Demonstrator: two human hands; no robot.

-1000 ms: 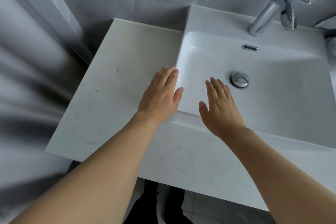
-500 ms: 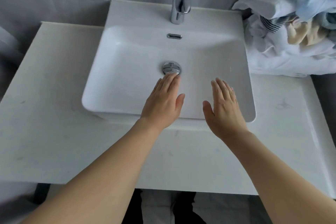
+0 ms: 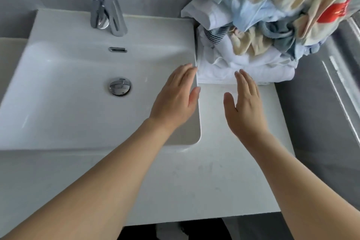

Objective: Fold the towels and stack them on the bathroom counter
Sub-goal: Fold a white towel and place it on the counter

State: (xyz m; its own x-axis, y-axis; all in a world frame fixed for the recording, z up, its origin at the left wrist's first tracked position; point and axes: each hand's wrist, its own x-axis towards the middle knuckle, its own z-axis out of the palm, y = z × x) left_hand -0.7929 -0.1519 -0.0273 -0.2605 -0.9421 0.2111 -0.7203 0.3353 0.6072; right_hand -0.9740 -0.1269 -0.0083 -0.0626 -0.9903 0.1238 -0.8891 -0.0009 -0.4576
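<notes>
A crumpled heap of towels (image 3: 259, 25), white, pale blue, cream and striped, is piled on the white bathroom counter (image 3: 224, 171) to the right of the sink. One cream towel at the top right bears a red patch (image 3: 335, 11). My left hand (image 3: 175, 99) hovers flat over the sink's right rim, fingers together, holding nothing. My right hand (image 3: 243, 107) hovers over the bare counter, its fingertips just short of the lowest white towel (image 3: 243, 70). Neither hand touches the heap.
A white rectangular sink (image 3: 58, 87) fills the left, with a chrome drain plug (image 3: 119, 86) and a chrome tap (image 3: 104, 4) at its back. Grey tiled wall stands behind. The counter's right edge drops to grey floor (image 3: 321, 122).
The view has swung to the right, from the counter left of the sink to its right side. The towel heap has come into view and both hands now sit close in front of it.
</notes>
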